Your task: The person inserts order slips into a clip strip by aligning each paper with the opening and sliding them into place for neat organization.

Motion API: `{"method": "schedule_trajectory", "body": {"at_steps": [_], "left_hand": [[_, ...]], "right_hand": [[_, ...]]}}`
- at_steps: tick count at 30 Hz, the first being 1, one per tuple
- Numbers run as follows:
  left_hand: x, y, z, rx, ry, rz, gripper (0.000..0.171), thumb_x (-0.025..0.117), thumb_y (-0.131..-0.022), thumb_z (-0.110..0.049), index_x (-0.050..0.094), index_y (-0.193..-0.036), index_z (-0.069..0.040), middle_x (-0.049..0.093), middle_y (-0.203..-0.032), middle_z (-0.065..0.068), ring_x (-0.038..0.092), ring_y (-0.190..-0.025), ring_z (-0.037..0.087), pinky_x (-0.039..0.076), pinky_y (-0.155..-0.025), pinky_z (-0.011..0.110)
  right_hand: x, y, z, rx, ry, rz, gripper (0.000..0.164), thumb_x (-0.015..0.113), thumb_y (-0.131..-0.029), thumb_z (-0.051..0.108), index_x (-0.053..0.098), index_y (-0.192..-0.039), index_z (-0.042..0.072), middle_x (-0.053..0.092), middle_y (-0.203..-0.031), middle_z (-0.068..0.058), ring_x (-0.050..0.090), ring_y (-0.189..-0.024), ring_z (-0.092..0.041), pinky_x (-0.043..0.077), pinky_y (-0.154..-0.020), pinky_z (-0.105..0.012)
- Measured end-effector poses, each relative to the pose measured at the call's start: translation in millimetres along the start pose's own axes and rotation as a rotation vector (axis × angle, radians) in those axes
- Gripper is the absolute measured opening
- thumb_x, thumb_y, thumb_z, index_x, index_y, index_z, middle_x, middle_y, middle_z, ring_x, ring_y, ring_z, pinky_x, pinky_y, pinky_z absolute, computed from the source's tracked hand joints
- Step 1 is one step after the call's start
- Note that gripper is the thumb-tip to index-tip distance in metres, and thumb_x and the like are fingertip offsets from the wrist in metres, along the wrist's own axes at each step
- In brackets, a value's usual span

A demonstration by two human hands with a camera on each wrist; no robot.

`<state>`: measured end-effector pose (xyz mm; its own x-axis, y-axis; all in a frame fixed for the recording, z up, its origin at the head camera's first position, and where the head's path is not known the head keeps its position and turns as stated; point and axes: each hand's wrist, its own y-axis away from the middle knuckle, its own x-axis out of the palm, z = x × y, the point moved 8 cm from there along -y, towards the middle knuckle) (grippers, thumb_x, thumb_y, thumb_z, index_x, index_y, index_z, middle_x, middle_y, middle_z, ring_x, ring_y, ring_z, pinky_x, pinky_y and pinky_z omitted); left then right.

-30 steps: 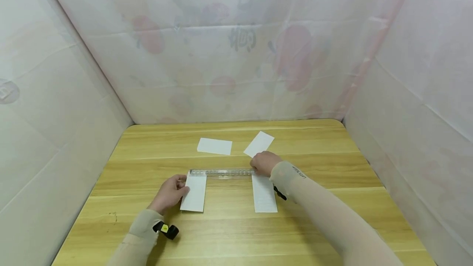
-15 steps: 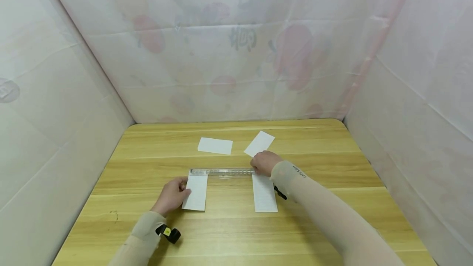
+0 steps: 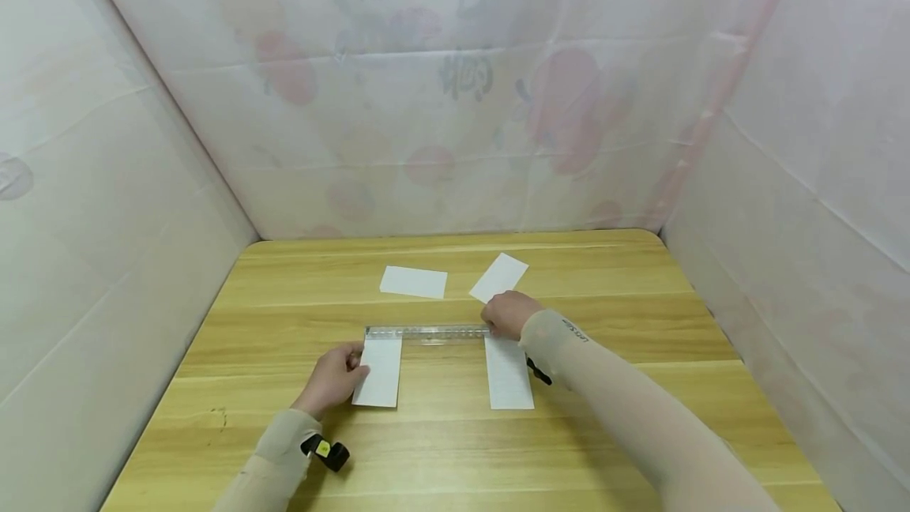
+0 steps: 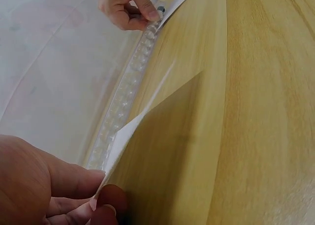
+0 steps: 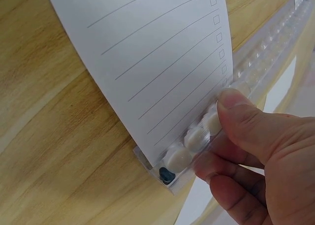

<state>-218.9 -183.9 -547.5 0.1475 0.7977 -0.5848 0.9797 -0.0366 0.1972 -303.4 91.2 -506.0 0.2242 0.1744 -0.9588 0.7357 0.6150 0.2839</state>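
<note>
A long clear plastic bar [image 3: 441, 333] with a row of pale round lumps inside lies across the table. Its right end is pinched by my right hand [image 3: 510, 313], thumb on top in the right wrist view, close to a dark piece [image 5: 167, 175] at the bar's end. Under that end is a lined white paper slip [image 5: 157, 52] with small checkboxes. My left hand [image 3: 330, 378] pinches the left edge of another white slip [image 3: 380, 374], whose top overlaps the bar's left end. In the left wrist view this slip [image 4: 123, 134] appears tilted off the table.
Two more white slips lie farther back: the left one [image 3: 413, 281] nearly level, the right one [image 3: 501, 275] slanted just beyond my right hand. Wood-grain table [image 3: 441, 464] surrounds everything, with printed fabric walls [image 3: 455, 180] at its back and sides.
My left hand and its slip have shifted slightly to the right along the bar. My right hand and the other slips have stayed put.
</note>
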Motion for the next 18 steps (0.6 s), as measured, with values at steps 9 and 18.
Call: {"method": "schedule_trajectory", "body": {"at_steps": [9,18], "left_hand": [[2.1,-0.7,-2.9,0.018,-0.004,0.003,0.044,0.065,-0.089,-0.005,0.054,-0.129,0.008,0.051,-0.081,0.004,0.047,-0.075,0.018,0.039,-0.067,0.032],[2.6,-0.1,-5.0,0.03,-0.01,0.004,0.044,0.064,-0.089,-0.005,0.053,-0.13,0.008,0.052,-0.082,0.004,0.047,-0.076,0.018,0.04,-0.068,0.032]], "right_hand": [[1.7,-0.3,-0.3,-0.012,0.009,-0.006,0.026,0.071,-0.087,0.013,0.057,-0.067,0.022,0.055,-0.067,0.012,0.047,-0.063,-0.009,0.043,-0.065,-0.026],[1.5,-2.3,-0.9,-0.021,0.013,-0.015,0.028,0.07,-0.087,0.011,0.057,-0.065,0.022,0.053,-0.064,0.012,0.046,-0.061,-0.008,0.042,-0.062,-0.025]]}}
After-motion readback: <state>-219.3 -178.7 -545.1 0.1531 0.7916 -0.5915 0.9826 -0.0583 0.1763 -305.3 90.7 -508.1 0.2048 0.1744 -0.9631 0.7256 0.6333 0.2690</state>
